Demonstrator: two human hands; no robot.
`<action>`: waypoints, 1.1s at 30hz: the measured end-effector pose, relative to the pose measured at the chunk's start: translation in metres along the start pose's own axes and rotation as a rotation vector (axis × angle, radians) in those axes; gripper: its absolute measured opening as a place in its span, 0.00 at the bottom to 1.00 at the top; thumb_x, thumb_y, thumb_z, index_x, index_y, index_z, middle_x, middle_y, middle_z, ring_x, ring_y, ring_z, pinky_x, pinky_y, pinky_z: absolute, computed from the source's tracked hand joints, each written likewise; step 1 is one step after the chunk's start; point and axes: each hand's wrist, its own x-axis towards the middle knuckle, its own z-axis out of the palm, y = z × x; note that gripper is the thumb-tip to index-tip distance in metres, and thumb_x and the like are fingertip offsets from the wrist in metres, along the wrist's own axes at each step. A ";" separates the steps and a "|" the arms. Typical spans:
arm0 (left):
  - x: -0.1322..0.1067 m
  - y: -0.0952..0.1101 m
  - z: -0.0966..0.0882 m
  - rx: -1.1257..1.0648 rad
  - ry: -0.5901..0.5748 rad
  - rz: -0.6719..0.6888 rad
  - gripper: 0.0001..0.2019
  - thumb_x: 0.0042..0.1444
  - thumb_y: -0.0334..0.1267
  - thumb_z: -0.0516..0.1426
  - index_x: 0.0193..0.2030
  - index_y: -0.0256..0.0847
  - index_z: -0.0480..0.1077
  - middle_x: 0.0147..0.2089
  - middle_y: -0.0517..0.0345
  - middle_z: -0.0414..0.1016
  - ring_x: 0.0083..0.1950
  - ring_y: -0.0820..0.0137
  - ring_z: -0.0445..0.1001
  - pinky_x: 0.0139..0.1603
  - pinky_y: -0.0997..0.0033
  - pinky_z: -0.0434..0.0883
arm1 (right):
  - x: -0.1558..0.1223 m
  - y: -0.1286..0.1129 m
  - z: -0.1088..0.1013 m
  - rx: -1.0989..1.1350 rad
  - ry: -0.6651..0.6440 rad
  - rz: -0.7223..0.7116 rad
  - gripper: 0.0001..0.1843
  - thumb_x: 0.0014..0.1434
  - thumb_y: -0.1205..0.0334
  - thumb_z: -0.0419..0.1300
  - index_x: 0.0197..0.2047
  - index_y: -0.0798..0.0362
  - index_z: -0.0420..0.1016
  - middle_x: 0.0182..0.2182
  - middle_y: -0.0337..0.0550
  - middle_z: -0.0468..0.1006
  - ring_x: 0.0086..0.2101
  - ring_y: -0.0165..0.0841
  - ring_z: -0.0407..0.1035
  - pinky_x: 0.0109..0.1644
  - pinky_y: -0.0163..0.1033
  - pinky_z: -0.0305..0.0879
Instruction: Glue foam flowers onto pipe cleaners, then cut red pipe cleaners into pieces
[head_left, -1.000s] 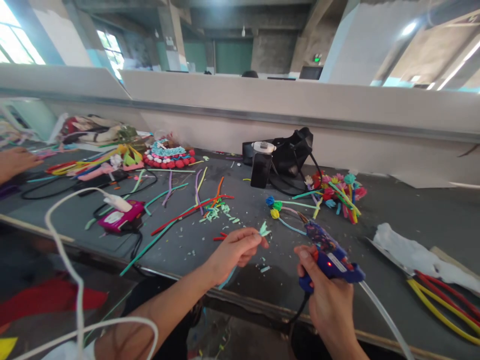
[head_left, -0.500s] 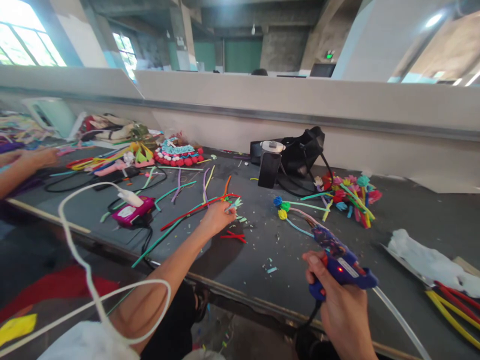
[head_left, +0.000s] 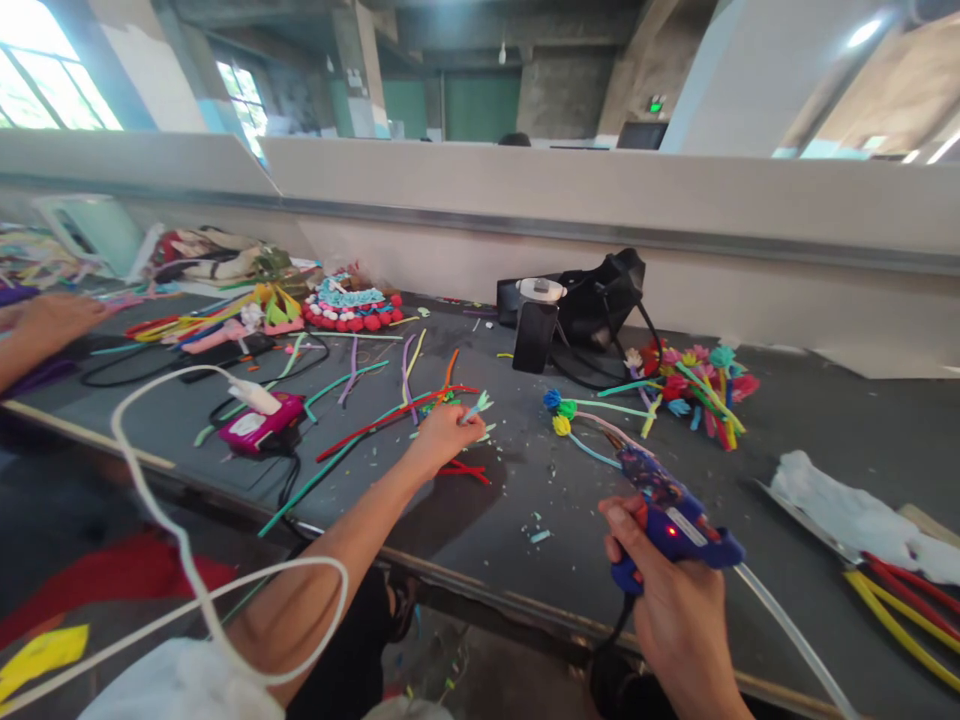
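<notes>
My left hand (head_left: 444, 434) is stretched out over the dark table (head_left: 525, 500), fingers pinched on a small light-green foam flower piece (head_left: 478, 405) on a stem, just above scattered green scraps and red strips (head_left: 463, 469). My right hand (head_left: 660, 590) is closed round the handle of a blue hot glue gun (head_left: 671, 510), its red light on and its nozzle pointing up-left toward three pompom-tipped stems (head_left: 559, 410). A clear glue stick (head_left: 787, 635) sticks out of the gun's back.
Long coloured stems (head_left: 375, 420) lie mid-table beside a pink glue gun (head_left: 259, 425) with cables. A black bag (head_left: 592, 305) and a finished flower bunch (head_left: 694, 385) sit behind. White cloth (head_left: 847, 515) and yellow and red rods (head_left: 900, 610) lie right. Another person's hand (head_left: 45, 320) works at far left.
My left hand went from near my body out to the scraps on the table, still pinching the green piece, and has now lifted it slightly. The glue gun hand barely moved.
</notes>
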 end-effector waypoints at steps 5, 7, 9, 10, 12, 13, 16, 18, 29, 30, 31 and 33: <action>-0.044 0.034 0.014 -0.569 -0.313 -0.098 0.12 0.47 0.45 0.61 0.32 0.39 0.68 0.18 0.71 0.53 0.17 0.80 0.47 0.19 0.76 0.47 | -0.005 0.002 0.013 0.043 -0.038 0.038 0.16 0.42 0.60 0.75 0.34 0.54 0.78 0.34 0.42 0.81 0.25 0.26 0.66 0.30 0.35 0.62; -0.059 0.043 0.024 -0.678 -0.372 -0.149 0.12 0.45 0.44 0.63 0.30 0.39 0.68 0.18 0.72 0.54 0.17 0.82 0.47 0.18 0.76 0.46 | -0.008 0.005 0.017 0.041 -0.067 0.058 0.15 0.44 0.59 0.74 0.35 0.53 0.78 0.36 0.42 0.81 0.26 0.26 0.66 0.31 0.35 0.64; -0.069 0.049 0.033 -0.726 -0.428 -0.188 0.11 0.44 0.42 0.64 0.29 0.38 0.68 0.18 0.71 0.55 0.16 0.82 0.47 0.17 0.77 0.44 | -0.012 0.009 0.019 0.035 -0.091 0.066 0.14 0.45 0.59 0.74 0.35 0.53 0.79 0.36 0.41 0.81 0.26 0.26 0.67 0.32 0.35 0.65; -0.073 0.050 0.037 -0.749 -0.459 -0.201 0.11 0.43 0.41 0.64 0.28 0.38 0.68 0.18 0.71 0.55 0.16 0.83 0.47 0.17 0.77 0.44 | -0.014 0.011 0.019 0.028 -0.093 0.067 0.14 0.45 0.59 0.74 0.34 0.53 0.79 0.35 0.41 0.81 0.27 0.27 0.67 0.33 0.35 0.65; -0.078 0.052 0.042 -0.793 -0.518 -0.216 0.10 0.44 0.40 0.64 0.27 0.37 0.68 0.17 0.72 0.54 0.16 0.83 0.45 0.17 0.77 0.43 | -0.016 0.015 0.020 0.005 -0.088 0.067 0.13 0.45 0.58 0.73 0.34 0.53 0.79 0.32 0.39 0.80 0.26 0.27 0.67 0.32 0.35 0.64; -0.079 0.053 0.043 -0.812 -0.537 -0.221 0.11 0.44 0.40 0.64 0.27 0.37 0.68 0.16 0.72 0.53 0.16 0.83 0.45 0.17 0.77 0.43 | -0.017 0.015 0.019 -0.010 -0.087 0.065 0.13 0.46 0.58 0.73 0.33 0.53 0.79 0.30 0.38 0.79 0.26 0.27 0.67 0.31 0.35 0.64; -0.082 0.054 0.044 -0.856 -0.569 -0.245 0.12 0.44 0.41 0.64 0.27 0.38 0.67 0.15 0.73 0.51 0.16 0.83 0.44 0.17 0.77 0.42 | -0.013 0.013 0.018 -0.026 -0.073 0.045 0.13 0.46 0.59 0.73 0.33 0.54 0.78 0.26 0.37 0.77 0.25 0.27 0.67 0.31 0.34 0.63; -0.082 0.055 0.042 -0.878 -0.589 -0.263 0.13 0.43 0.41 0.65 0.25 0.39 0.65 0.15 0.74 0.48 0.16 0.84 0.42 0.17 0.77 0.40 | -0.007 0.006 0.016 0.012 -0.027 0.000 0.13 0.45 0.61 0.74 0.32 0.54 0.76 0.26 0.36 0.77 0.25 0.27 0.67 0.31 0.35 0.64; -0.083 0.051 0.041 -0.889 -0.619 -0.270 0.12 0.46 0.39 0.64 0.28 0.39 0.63 0.18 0.74 0.48 0.17 0.84 0.41 0.18 0.75 0.38 | -0.011 0.010 0.016 -0.063 -0.050 0.041 0.15 0.44 0.57 0.74 0.34 0.54 0.79 0.30 0.41 0.80 0.27 0.30 0.70 0.33 0.37 0.67; -0.084 0.052 0.041 -0.885 -0.628 -0.260 0.12 0.47 0.39 0.63 0.28 0.39 0.63 0.18 0.73 0.48 0.17 0.83 0.41 0.18 0.75 0.39 | -0.013 0.012 0.016 -0.085 -0.045 0.042 0.15 0.44 0.57 0.74 0.34 0.54 0.79 0.28 0.40 0.79 0.26 0.30 0.69 0.32 0.37 0.67; -0.084 0.053 0.040 -0.881 -0.641 -0.246 0.12 0.48 0.40 0.63 0.29 0.39 0.64 0.19 0.73 0.48 0.18 0.83 0.42 0.18 0.75 0.39 | -0.014 0.013 0.017 -0.094 -0.036 0.036 0.15 0.44 0.57 0.74 0.33 0.54 0.79 0.27 0.39 0.79 0.25 0.30 0.68 0.31 0.36 0.67; -0.086 0.056 0.038 -0.882 -0.647 -0.217 0.11 0.51 0.41 0.61 0.32 0.39 0.63 0.21 0.73 0.48 0.19 0.83 0.42 0.19 0.76 0.39 | -0.014 0.012 0.017 -0.075 -0.019 0.017 0.14 0.44 0.58 0.74 0.32 0.54 0.78 0.26 0.38 0.78 0.24 0.29 0.67 0.30 0.36 0.66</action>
